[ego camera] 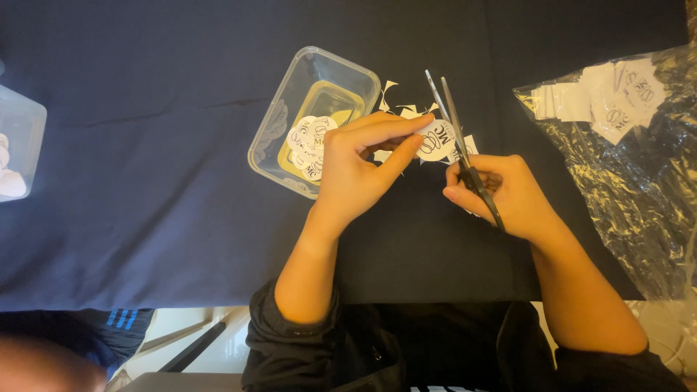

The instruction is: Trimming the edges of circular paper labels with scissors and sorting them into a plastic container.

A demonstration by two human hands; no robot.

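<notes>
Head view, looking down on a counter (145,218) covered with a dark navy cloth. The left hand (359,163) sits near the middle of the scene, its fingers (396,127) pinched narrow on a round white paper label (434,141) with black print, thumb under the near edge and forefinger along the far edge. The label is held just above the cloth, right of centre, between the two hands. The right hand (508,192) is just right of it, fingers closed through the black handles of a pair of scissors (457,138); the blades point toward the far side, only slightly parted, and meet the right edge of the label. Small white paper scraps (396,109) lie scattered on the cloth under and beyond the label, some pointed in shape. Left of the left hand, touching or nearly touching its knuckles, stands a clear plastic tub (290,94), rectangular with rounded corners, set at an angle; it holds several round cut labels (308,141) of the same kind over a yellowish bottom. At the far right lies a crinkled clear plastic bag (639,189) with a stack of uncut square white sheets (602,98) at its far end. At the left edge, a second clear container (18,145) is partly in view with white pieces inside. Both forearms are bare, with dark sleeves pushed up near the elbows. Near left corner: part of another person's dark clothing with blue stripes (120,317), blurred.
</notes>
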